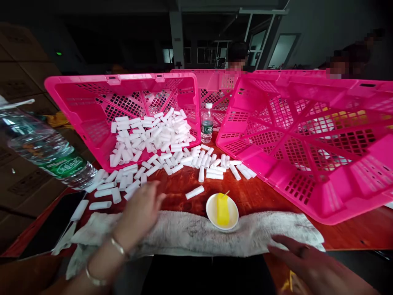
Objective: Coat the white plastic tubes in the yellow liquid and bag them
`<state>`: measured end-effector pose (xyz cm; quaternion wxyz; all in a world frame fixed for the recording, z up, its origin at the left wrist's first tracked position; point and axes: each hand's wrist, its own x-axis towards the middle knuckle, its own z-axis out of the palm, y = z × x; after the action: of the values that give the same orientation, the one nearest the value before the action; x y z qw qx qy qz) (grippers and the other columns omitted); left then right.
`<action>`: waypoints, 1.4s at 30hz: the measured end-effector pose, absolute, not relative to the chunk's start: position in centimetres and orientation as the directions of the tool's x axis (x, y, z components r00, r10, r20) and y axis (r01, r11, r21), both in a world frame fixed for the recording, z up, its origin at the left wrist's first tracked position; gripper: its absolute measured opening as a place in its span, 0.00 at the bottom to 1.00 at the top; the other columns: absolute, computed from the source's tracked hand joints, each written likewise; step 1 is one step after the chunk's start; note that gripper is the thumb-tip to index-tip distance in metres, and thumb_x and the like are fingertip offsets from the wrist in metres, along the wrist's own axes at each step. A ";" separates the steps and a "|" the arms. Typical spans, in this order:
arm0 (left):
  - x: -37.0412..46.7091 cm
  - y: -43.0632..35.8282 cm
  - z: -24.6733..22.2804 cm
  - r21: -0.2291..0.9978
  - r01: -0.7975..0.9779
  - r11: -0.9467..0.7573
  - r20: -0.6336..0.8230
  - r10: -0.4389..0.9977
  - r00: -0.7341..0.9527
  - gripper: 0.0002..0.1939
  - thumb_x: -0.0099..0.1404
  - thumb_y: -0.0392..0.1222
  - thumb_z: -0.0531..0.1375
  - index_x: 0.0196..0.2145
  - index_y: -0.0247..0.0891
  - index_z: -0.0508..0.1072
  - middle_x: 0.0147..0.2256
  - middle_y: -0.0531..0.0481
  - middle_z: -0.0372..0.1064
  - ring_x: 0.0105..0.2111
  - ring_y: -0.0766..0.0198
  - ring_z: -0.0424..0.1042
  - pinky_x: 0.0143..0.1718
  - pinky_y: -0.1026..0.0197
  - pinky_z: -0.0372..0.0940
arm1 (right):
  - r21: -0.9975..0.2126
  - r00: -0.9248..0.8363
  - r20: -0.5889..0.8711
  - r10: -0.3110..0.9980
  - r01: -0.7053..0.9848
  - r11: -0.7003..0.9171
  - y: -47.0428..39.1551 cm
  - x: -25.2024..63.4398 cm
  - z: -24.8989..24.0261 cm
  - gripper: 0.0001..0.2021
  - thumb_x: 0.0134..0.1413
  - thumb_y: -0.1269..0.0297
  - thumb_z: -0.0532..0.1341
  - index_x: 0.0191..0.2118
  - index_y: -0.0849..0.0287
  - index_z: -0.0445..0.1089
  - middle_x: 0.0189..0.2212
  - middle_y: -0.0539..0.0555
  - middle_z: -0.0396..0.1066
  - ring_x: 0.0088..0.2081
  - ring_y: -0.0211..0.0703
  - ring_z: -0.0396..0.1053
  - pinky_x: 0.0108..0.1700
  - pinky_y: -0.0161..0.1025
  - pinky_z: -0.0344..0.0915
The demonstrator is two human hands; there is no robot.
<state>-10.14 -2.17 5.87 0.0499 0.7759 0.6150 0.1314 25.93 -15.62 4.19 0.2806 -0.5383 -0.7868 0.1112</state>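
Observation:
My left hand, smeared by motion, is over the front edge of the loose white tubes; whether its fingers hold anything does not show. Down at the right, my right hand has its fingers stretched out at the front edge of a grey-white towel, with no object visible in them. Between the hands a small white bowl rests against the towel. In it lies a yellow block with a thin stick at its top. One single white tube lies apart, left of the bowl.
A tipped pink crate spills white tubes onto the red-brown table. Another pink crate leans at the right. A small water bottle stands between them; a large bottle tilts at the left. People are behind the crates.

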 end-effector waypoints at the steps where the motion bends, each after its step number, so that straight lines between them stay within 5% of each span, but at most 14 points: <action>1: -12.4 -0.4 5.6 0.088 0.985 -0.146 0.148 0.980 0.132 0.23 0.63 0.45 0.48 0.49 0.26 0.65 0.45 0.30 0.67 0.48 0.41 0.65 0.50 0.43 0.59 | -0.420 -0.321 0.290 0.901 0.804 0.422 -13.8 24.5 4.7 0.19 0.47 0.55 0.65 0.47 0.47 0.70 0.40 0.57 0.75 0.32 0.51 0.73 0.30 0.43 0.66; 4: -17.0 3.4 4.3 -0.120 0.992 -0.029 0.014 0.999 0.030 0.17 0.57 0.42 0.53 0.41 0.27 0.70 0.38 0.30 0.70 0.42 0.41 0.69 0.44 0.46 0.62 | -0.304 -0.410 0.180 0.894 0.841 0.447 -6.5 17.5 5.9 0.11 0.58 0.70 0.54 0.41 0.56 0.72 0.40 0.59 0.74 0.38 0.50 0.71 0.40 0.45 0.65; 6: -17.8 4.4 3.6 -0.122 0.992 -0.036 -0.047 0.998 0.030 0.13 0.54 0.40 0.55 0.35 0.31 0.71 0.34 0.34 0.72 0.38 0.43 0.72 0.39 0.51 0.64 | -0.164 -0.416 0.150 0.897 0.884 0.437 -1.6 13.0 5.9 0.14 0.55 0.78 0.51 0.40 0.63 0.72 0.42 0.65 0.72 0.44 0.57 0.67 0.44 0.52 0.62; 11: -16.1 3.2 3.7 -0.058 0.993 -0.101 -0.035 0.994 0.099 0.08 0.55 0.41 0.54 0.30 0.37 0.70 0.33 0.40 0.72 0.37 0.49 0.71 0.39 0.54 0.63 | -0.158 -0.475 0.140 0.869 0.855 0.493 1.6 11.6 5.5 0.09 0.55 0.77 0.54 0.37 0.64 0.71 0.36 0.62 0.73 0.42 0.52 0.68 0.47 0.49 0.62; 14: -14.7 1.2 3.8 0.270 0.949 -0.162 0.078 0.986 0.146 0.09 0.58 0.46 0.54 0.33 0.39 0.67 0.33 0.46 0.70 0.35 0.55 0.70 0.38 0.57 0.63 | -0.343 -0.348 0.209 0.914 0.849 0.402 -2.1 17.3 6.0 0.12 0.60 0.68 0.53 0.48 0.64 0.65 0.36 0.61 0.73 0.37 0.48 0.71 0.42 0.44 0.67; 17: -12.8 -1.2 3.0 0.720 0.671 -0.178 0.120 0.984 0.133 0.15 0.59 0.50 0.55 0.40 0.40 0.62 0.35 0.50 0.69 0.34 0.59 0.70 0.36 0.59 0.66 | -0.597 -0.300 0.251 0.920 0.700 0.391 -5.7 23.0 5.4 0.14 0.63 0.63 0.51 0.51 0.59 0.65 0.44 0.59 0.72 0.44 0.46 0.71 0.47 0.42 0.67; 19: -11.0 -2.7 2.3 0.834 0.518 -0.192 0.072 0.967 0.243 0.17 0.61 0.47 0.55 0.47 0.41 0.59 0.39 0.49 0.68 0.36 0.59 0.71 0.37 0.59 0.67 | -0.651 -0.338 0.262 0.904 0.630 0.424 -6.7 24.7 3.8 0.16 0.63 0.64 0.49 0.53 0.58 0.65 0.45 0.58 0.72 0.46 0.45 0.70 0.49 0.42 0.67; 23: -7.5 -4.5 1.9 0.667 0.635 -0.390 -0.020 0.842 0.538 0.21 0.61 0.33 0.51 0.52 0.43 0.63 0.47 0.46 0.63 0.45 0.58 0.67 0.48 0.55 0.63 | -0.630 -0.231 0.383 0.894 0.643 0.436 -5.8 23.6 -0.3 0.18 0.62 0.66 0.50 0.57 0.59 0.62 0.47 0.61 0.70 0.48 0.48 0.69 0.50 0.48 0.67; 27: -5.2 -4.8 2.6 0.374 0.799 -0.471 -0.083 0.841 0.534 0.21 0.54 0.24 0.48 0.43 0.36 0.70 0.42 0.42 0.64 0.45 0.54 0.66 0.49 0.50 0.62 | -0.556 -0.210 0.471 0.857 0.683 0.473 -4.8 21.9 -2.2 0.15 0.60 0.70 0.52 0.50 0.59 0.68 0.44 0.62 0.71 0.45 0.49 0.70 0.47 0.48 0.69; 29: -4.6 -4.6 2.7 0.325 0.821 -0.469 -0.058 0.857 0.512 0.18 0.55 0.25 0.48 0.39 0.35 0.69 0.39 0.42 0.65 0.44 0.51 0.66 0.48 0.47 0.62 | -0.535 -0.248 0.480 0.841 0.677 0.505 -4.8 21.9 -2.2 0.14 0.58 0.72 0.52 0.47 0.60 0.70 0.42 0.62 0.71 0.43 0.49 0.70 0.45 0.47 0.70; 32: -3.8 -4.0 2.1 0.452 0.731 -0.511 0.056 0.834 0.548 0.13 0.62 0.35 0.52 0.45 0.38 0.65 0.46 0.41 0.65 0.49 0.51 0.64 0.50 0.47 0.62 | -0.558 -0.281 0.479 0.832 0.634 0.536 -5.1 22.2 -1.8 0.12 0.57 0.73 0.53 0.42 0.59 0.71 0.41 0.60 0.70 0.42 0.49 0.70 0.43 0.46 0.69; 36: -2.0 -3.1 0.8 0.587 0.609 -0.533 0.104 0.796 0.596 0.29 0.51 0.51 0.66 0.47 0.39 0.62 0.57 0.37 0.56 0.56 0.46 0.58 0.54 0.45 0.61 | -0.713 -0.216 0.404 0.889 0.535 0.453 -5.2 22.5 -1.5 0.13 0.56 0.71 0.56 0.47 0.57 0.66 0.41 0.58 0.70 0.43 0.47 0.69 0.45 0.45 0.69; 39: -0.4 -2.4 0.1 0.619 0.603 -0.504 0.077 0.802 0.592 0.39 0.44 0.50 0.71 0.49 0.37 0.59 0.58 0.34 0.53 0.58 0.45 0.56 0.56 0.44 0.58 | -0.748 -0.191 0.331 0.924 0.543 0.381 -5.2 22.6 -1.5 0.13 0.57 0.69 0.56 0.49 0.57 0.66 0.41 0.57 0.71 0.43 0.46 0.70 0.45 0.44 0.68; 42: 0.4 -1.8 -0.2 0.650 0.583 -0.488 0.079 0.806 0.586 0.45 0.43 0.46 0.72 0.54 0.36 0.55 0.56 0.35 0.58 0.56 0.48 0.59 0.57 0.46 0.57 | -0.660 -0.286 0.391 0.875 0.575 0.483 -5.4 22.8 -1.4 0.10 0.58 0.71 0.54 0.43 0.58 0.70 0.39 0.58 0.69 0.42 0.45 0.69 0.44 0.43 0.68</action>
<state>0.43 -1.82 -0.21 0.2928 0.8410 0.4129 0.1910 22.82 -5.39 -1.37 0.3727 -0.4671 -0.7763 0.2009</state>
